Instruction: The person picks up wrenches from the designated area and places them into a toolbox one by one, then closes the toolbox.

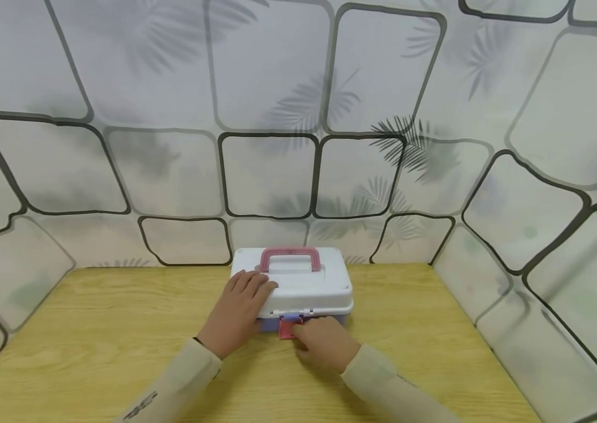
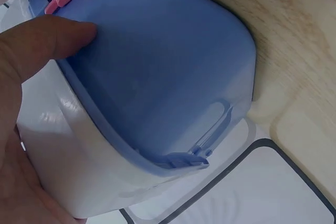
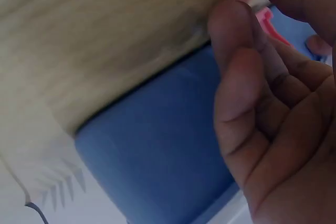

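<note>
A white-lidded storage box with a blue base and a pink carrying handle stands on the table, its lid down. My left hand grips the box's front left part. In the left wrist view its thumb lies against the blue front, while the palm and fingers are around the white lid. At the front middle, a pink latch sticks out and down. My right hand has its fingertips on the latch's right side. The right wrist view shows curled fingers partly covering the latch.
The box sits on a light wood table, near its back edge. A patterned curtain with black outlines and leaf shapes rises behind the table and along both sides.
</note>
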`<state>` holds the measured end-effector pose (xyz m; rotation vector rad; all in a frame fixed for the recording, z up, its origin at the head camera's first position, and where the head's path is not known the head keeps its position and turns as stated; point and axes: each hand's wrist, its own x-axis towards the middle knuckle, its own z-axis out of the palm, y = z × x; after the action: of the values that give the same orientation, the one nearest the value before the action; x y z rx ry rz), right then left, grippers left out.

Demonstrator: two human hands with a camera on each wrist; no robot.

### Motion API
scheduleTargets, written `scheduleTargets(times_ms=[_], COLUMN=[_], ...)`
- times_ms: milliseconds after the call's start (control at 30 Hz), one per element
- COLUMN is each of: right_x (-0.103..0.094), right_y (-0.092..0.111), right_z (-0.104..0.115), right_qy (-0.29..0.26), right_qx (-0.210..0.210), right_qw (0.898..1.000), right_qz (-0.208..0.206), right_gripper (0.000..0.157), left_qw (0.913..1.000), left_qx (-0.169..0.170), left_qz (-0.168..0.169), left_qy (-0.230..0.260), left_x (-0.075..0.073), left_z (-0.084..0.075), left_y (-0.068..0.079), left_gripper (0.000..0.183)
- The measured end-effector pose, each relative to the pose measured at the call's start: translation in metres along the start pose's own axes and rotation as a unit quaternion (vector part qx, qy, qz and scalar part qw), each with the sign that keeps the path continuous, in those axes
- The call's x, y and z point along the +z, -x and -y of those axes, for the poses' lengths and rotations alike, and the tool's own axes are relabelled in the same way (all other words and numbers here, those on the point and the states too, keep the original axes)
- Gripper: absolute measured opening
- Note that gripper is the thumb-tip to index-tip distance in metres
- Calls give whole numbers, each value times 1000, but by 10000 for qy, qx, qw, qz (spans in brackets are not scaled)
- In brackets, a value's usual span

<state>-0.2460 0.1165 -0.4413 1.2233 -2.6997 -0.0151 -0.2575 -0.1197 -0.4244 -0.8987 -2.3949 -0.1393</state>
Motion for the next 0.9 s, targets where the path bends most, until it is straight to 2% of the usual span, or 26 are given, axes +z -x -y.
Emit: scheduleTargets(times_ms=[233,300,367,533,633,733,800,900], right_x=[0,-3,-5,-13,-17,-19,-20,-19], right_y=[3,3,3,4,4,4,3,2], right_z=[0,1,1,-2,-5,-9,-10,-11], right_qy=[-574,-711,-756,-768,-977,-899,-594,-151], right_qx=[368,367,284,-82,-104,36,115,121], right_qw=[9963,9952,9958,9949,9850,9739,9693,9665], right_qz=[525,563,433,-651,-1416,-2084,-2382,-2561], right_gripper=[27,27,28,28,28,24,23,23], left_qw=[9998,9997,9996,9997,9996,9995,9995,9994], left_qx=[-122,-158,-186,-243,-288,-284,-240,-204], left_qz=[110,145,163,74,-28,-126,-202,-259], left_qy=[-135,-142,-125,-51,-49,-72,-76,-60], left_x=[2,2,1,0,1,2,2,3], left_z=[-1,-1,-2,-4,-4,-4,-4,-4], left_y=[0,-1,-2,-3,-2,-2,-2,-2], left_gripper=[71,70,69,68,68,70,70,70])
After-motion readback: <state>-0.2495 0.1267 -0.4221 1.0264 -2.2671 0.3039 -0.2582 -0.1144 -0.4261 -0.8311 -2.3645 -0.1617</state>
